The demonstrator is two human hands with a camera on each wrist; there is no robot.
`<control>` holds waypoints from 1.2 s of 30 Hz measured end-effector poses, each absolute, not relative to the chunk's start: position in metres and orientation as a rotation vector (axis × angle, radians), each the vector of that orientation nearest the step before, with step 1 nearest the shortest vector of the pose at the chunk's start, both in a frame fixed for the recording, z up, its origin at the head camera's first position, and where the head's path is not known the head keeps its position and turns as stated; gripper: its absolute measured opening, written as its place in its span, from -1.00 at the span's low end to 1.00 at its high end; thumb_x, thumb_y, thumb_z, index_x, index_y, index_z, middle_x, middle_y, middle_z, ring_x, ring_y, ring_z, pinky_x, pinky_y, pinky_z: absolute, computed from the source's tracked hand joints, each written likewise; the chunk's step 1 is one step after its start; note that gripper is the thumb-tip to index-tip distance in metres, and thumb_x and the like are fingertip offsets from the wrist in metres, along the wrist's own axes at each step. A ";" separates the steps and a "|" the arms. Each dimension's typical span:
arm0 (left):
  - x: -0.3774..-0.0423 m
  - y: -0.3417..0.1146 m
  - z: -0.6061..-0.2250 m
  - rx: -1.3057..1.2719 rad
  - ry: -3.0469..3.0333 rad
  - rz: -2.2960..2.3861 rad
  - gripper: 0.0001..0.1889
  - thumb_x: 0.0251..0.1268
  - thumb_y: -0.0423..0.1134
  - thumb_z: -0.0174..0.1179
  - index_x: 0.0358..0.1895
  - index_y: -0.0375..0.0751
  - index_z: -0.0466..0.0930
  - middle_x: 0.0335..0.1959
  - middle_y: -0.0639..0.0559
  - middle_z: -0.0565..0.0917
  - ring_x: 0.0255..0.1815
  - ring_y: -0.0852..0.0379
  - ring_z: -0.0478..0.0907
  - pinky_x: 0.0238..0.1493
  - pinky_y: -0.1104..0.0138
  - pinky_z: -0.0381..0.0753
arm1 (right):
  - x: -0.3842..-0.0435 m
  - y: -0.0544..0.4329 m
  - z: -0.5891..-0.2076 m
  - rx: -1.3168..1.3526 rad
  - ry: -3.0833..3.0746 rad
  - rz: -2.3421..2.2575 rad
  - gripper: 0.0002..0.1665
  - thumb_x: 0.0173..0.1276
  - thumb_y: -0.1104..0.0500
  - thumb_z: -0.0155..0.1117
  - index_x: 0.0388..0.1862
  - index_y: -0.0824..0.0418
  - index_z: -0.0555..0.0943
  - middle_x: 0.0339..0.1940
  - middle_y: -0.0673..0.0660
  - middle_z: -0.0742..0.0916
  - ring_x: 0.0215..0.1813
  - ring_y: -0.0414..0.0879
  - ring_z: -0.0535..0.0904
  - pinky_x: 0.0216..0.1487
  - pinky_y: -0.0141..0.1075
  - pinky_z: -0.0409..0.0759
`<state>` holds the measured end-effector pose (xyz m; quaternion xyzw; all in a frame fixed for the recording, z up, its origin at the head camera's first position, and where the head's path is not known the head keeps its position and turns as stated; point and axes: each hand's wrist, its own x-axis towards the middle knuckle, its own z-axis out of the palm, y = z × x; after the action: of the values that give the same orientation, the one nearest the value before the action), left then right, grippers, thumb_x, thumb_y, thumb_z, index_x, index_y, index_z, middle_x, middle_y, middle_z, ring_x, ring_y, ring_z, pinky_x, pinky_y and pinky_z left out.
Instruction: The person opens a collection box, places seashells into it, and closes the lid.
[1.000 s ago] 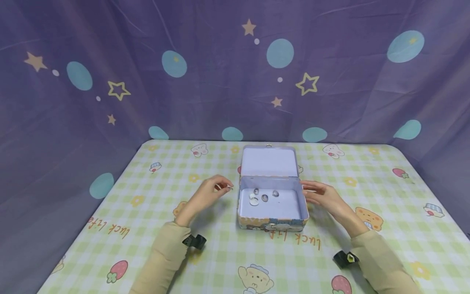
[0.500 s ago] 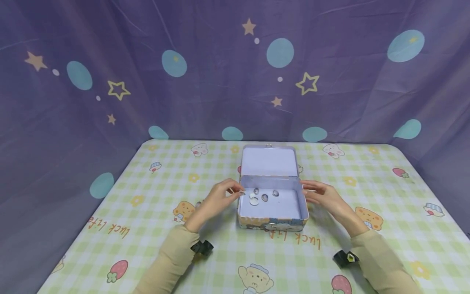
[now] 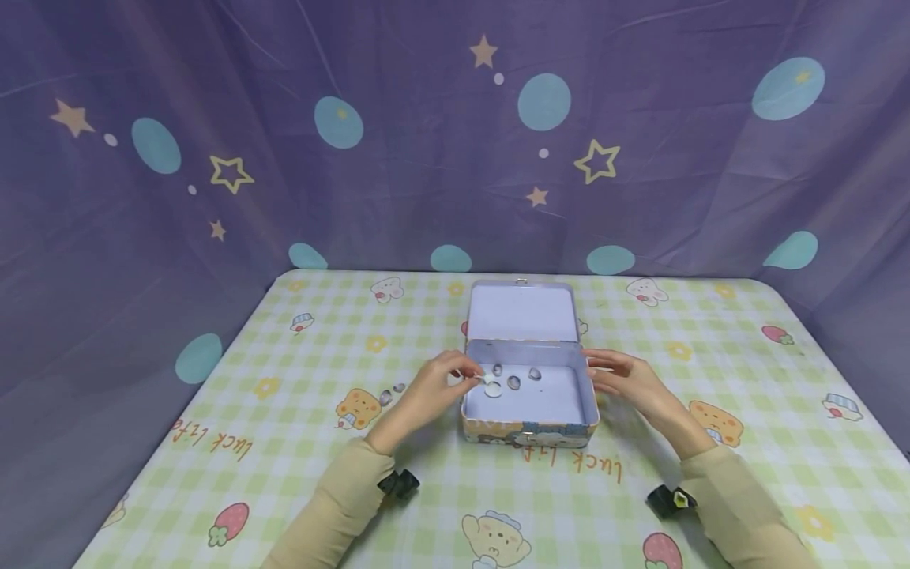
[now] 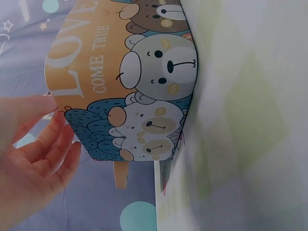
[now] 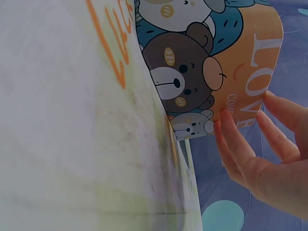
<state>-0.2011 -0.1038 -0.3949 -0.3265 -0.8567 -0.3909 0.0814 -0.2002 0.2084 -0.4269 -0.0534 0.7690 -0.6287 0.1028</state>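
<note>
A tin box [image 3: 526, 433] with bear pictures on its outside stands on the table, its lid [image 3: 522, 314] swung back. Several small seashells [image 3: 514, 382] lie on the box floor, grey-purple ones and whitish ones. My left hand [image 3: 430, 393] reaches over the left rim and pinches a small pale shell [image 3: 479, 378] between thumb and fingers. In the left wrist view the left fingertips are partly hidden behind the box's edge [image 4: 72, 86]. My right hand [image 3: 633, 387] rests its extended fingers [image 5: 236, 139] against the right side of the box.
Two grey shells [image 3: 386, 397] lie on the table beside the left forearm. A green checked cloth [image 3: 284, 490] with cartoon prints covers the table. Behind it hangs a purple curtain [image 3: 426, 158] with stars and blue ovals.
My left hand has moved right, from beside the box to over its left rim, carrying the small shell. Two shells on the table have come into view behind it. The right hand stays put.
</note>
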 end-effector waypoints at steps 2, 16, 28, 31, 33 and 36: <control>-0.201 -0.103 -0.395 -0.980 -2.563 -1.160 -0.89 0.03 -0.43 0.20 -0.33 -0.26 0.59 -0.41 0.00 0.58 -0.34 0.14 0.49 -0.23 0.32 0.52 | -0.200 0.208 -0.427 -0.154 2.264 -1.860 -0.32 0.20 0.07 0.20 0.23 0.36 0.29 0.16 0.39 0.39 -0.10 -0.30 0.52 -0.06 -0.36 0.50; -0.204 -0.114 -0.389 -0.978 -2.595 -1.154 -0.87 0.09 -0.35 0.18 -0.26 -0.23 0.60 -0.33 0.03 0.59 -0.28 0.11 0.50 -0.20 0.31 0.51 | -0.200 0.208 -0.425 -0.154 2.250 -1.862 -0.32 0.21 0.07 0.20 0.23 0.36 0.28 0.17 0.39 0.39 -0.07 -0.26 0.52 -0.05 -0.36 0.49; -0.217 -0.149 -0.379 -0.825 -2.699 -1.234 -0.82 0.16 -0.32 0.14 -0.18 -0.24 0.58 -0.22 -0.05 0.60 -0.22 0.10 0.50 -0.17 0.22 0.49 | -0.198 0.209 -0.425 -0.188 2.264 -1.862 -0.35 0.22 0.08 0.18 0.22 0.36 0.29 0.15 0.37 0.40 -0.07 -0.26 0.52 -0.06 -0.37 0.50; -0.220 -0.157 -0.378 -0.787 -2.722 -1.225 -0.81 0.17 -0.30 0.13 -0.15 -0.25 0.57 -0.20 -0.09 0.60 -0.22 0.08 0.50 -0.17 0.22 0.49 | -0.199 0.209 -0.427 -0.196 2.288 -1.860 -0.39 0.22 0.09 0.18 0.20 0.32 0.33 0.12 0.32 0.44 -0.08 -0.27 0.53 -0.08 -0.38 0.51; -0.222 -0.161 -0.377 -0.767 -2.748 -1.216 -0.80 0.18 -0.28 0.13 -0.14 -0.24 0.57 -0.18 -0.10 0.59 -0.21 0.07 0.50 -0.17 0.23 0.48 | -0.199 0.209 -0.428 -0.201 2.296 -1.854 -0.40 0.23 0.09 0.17 0.20 0.31 0.33 0.11 0.32 0.45 -0.09 -0.28 0.52 -0.08 -0.38 0.51; -0.224 -0.167 -0.378 -0.758 -2.797 -1.195 -0.79 0.19 -0.27 0.12 -0.12 -0.22 0.56 -0.15 -0.10 0.58 -0.21 0.07 0.50 -0.18 0.24 0.47 | -0.199 0.210 -0.427 -0.197 2.274 -1.861 -0.37 0.22 0.08 0.18 0.21 0.34 0.31 0.13 0.35 0.42 -0.08 -0.27 0.52 -0.07 -0.37 0.50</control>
<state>-0.2243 -0.1669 -0.3777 -0.2418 -0.8923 -0.3812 0.0037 -0.1993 0.2097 -0.4270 -0.0667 0.7685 -0.6287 0.0981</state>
